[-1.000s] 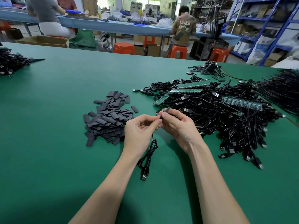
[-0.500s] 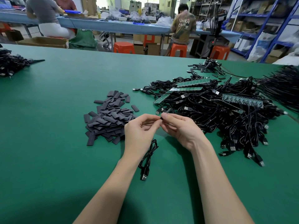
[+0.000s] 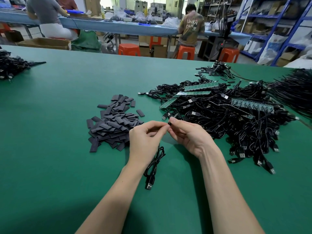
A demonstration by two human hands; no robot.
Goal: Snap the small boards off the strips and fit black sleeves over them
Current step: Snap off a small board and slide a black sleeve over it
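Near the middle of the counter, head view: both hands meet fingertip to fingertip above the green counter [image 3: 50,132].
Left hand [image 3: 145,141]: fingers curled, thumb and forefinger pinching the end of a black USB cable [image 3: 154,163]; what lies between the fingertips is too small to make out.
Right hand [image 3: 189,134]: fingers curled, pinching a small black sleeve [image 3: 169,123] at the point where it meets the left fingertips; only the sleeve's tip shows.
USB cable: hangs from the left hand in a bunched loop, its plug lying on the counter between the two forearms, toward the near edge.
Loose sleeves [image 3: 113,125]: a heap of flat black pieces on the counter just left of the left hand, touching nothing the hands hold.
Cable pile [image 3: 236,125]: a large tangle of black USB cables just right of the right hand, spreading toward the right edge.
Board strips [image 3: 200,86]: green strips lying on top of the cable pile on its far side; another strip [image 3: 252,105] lies further right on the same pile.
Second cable bundle [image 3: 11,66]: at the left edge, well apart from the hands.
Far-right corner: a small cluster of sleeved pieces [image 3: 217,70] and more dark cables [image 3: 297,88] beside it.
Beyond the far edge: orange stools [image 3: 129,49], a blue workbench [image 3: 118,27] with two people seated at it, and blue shelving [image 3: 276,17].
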